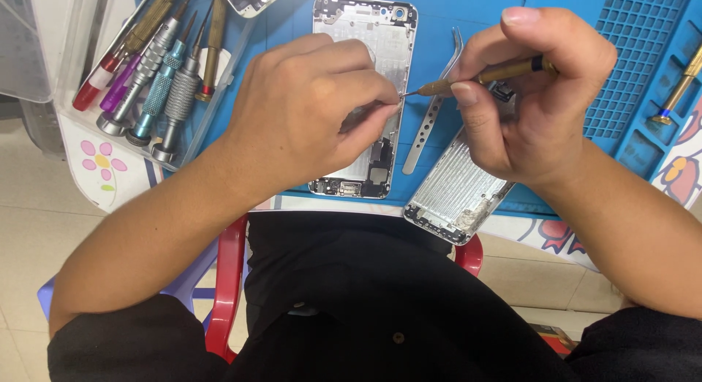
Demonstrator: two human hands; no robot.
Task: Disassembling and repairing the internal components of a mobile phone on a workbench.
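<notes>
My right hand [534, 97] grips a slim brass-coloured screwdriver [504, 73], its tip pointing left at the fingertips of my left hand [311, 108]. My left thumb and forefinger are pinched together at that tip, over an opened silver phone housing [365, 31] lying on a blue work mat [468, 9]; whether they hold something tiny I cannot tell. A second silver housing [457, 195] lies tilted below my right hand, partly over the mat's near edge. Metal tweezers [431, 119] rest between the two housings.
A clear tray [88, 133] at the left holds several screwdrivers [157, 75] with coloured and knurled handles. The mat has a grid of small compartments [636, 46] at the right, with another brass screwdriver [676, 93] there. A red chair frame [227, 280] sits below the table edge.
</notes>
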